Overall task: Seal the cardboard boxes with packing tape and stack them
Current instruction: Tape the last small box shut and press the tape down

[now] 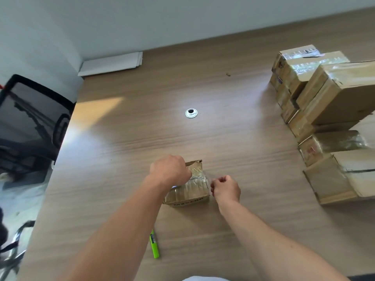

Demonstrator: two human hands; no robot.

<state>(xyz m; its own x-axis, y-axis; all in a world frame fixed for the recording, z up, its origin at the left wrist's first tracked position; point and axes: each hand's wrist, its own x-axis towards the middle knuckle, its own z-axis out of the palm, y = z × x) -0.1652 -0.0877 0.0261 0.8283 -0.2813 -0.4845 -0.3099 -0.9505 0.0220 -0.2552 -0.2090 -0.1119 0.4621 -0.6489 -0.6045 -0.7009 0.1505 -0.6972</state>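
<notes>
Box [190, 192] of cardboard, small and wrapped in shiny clear tape, stands on the wooden table [132, 138] close to the person, between the two hands. The left hand [169, 169] lies on its top at the far left corner, knuckles up. Its fingers are bent down and hidden, so it cannot be told whether they grip the box. The right hand [226, 188] is just beside the right side of the box, fingers curled tight to the palm; if something thin is pinched there, it does not show. A green pen-shaped tool [154, 247] lies nearer the person, apart from the box. At the right, well apart, taped boxes [324, 94] stand in piles. A round cable hole [191, 113] sits mid-table.
</notes>
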